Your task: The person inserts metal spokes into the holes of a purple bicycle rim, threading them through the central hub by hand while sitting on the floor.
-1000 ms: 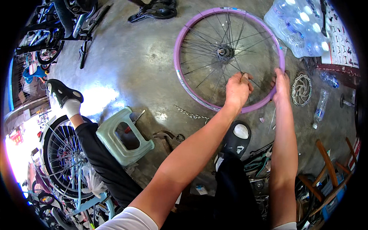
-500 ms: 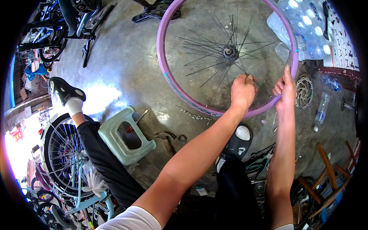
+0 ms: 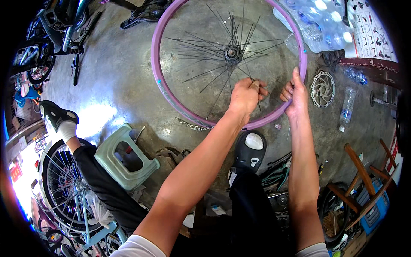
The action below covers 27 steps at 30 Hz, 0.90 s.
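Note:
A pink-purple bicycle rim (image 3: 157,60) stands before me, with a dark hub (image 3: 231,54) inside it. Thin black spokes (image 3: 201,57) fan out from the hub, many with ends short of the rim. My left hand (image 3: 247,95) is closed inside the rim's near right part, thumb and fingers pinching a spoke that runs down from the hub. Its fingers partly hide the spoke. My right hand (image 3: 296,93) is wrapped round the rim's right side, thumb pointing up along it.
A pale green plastic stool (image 3: 128,158) stands left of my arms. A brake disc (image 3: 323,89), a plastic bottle (image 3: 347,109) and packed water bottles (image 3: 317,25) lie to the right. Pliers (image 3: 274,175) lie beside my shoe (image 3: 250,150). A bicycle wheel (image 3: 64,184) is at lower left.
The whole scene has shifted left and slightly up in the picture as the view turned. Both hands keep their holds on the spoke and the rim.

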Tool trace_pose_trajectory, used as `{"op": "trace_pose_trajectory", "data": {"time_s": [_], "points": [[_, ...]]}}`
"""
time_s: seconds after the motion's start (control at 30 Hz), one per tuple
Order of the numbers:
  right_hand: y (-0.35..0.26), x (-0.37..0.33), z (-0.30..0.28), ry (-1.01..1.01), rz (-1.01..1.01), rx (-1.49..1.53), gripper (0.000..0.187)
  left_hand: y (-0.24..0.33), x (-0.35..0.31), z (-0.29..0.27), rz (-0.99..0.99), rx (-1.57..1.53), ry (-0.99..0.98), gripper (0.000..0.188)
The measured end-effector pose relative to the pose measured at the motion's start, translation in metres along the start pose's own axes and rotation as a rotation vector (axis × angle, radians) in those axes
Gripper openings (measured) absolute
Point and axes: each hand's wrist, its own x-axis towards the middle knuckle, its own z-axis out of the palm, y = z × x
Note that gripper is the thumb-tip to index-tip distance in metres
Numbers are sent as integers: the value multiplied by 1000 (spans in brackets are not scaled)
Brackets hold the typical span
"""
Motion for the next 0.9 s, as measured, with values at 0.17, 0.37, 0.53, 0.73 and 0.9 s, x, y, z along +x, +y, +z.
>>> {"op": "trace_pose_trajectory", "data": {"time_s": [0.17,0.37,0.53,0.73,0.9], "points": [[1,-3,-3,-40,1,30,46,1,-7,-4,-39,-58,-22,23],[6,-2,-6,-47,9,24,46,-3,-11,-8,-41,-124,-69,21],[11,0,-9,-71,35,38,45,-4,-11,-12,-40,-166,-114,20],[13,3,-8,-98,48,61,44,-5,-10,-13,-37,-194,-140,19],[17,4,-9,-111,63,61,44,-8,-9,-14,-34,-219,-143,19]]}}
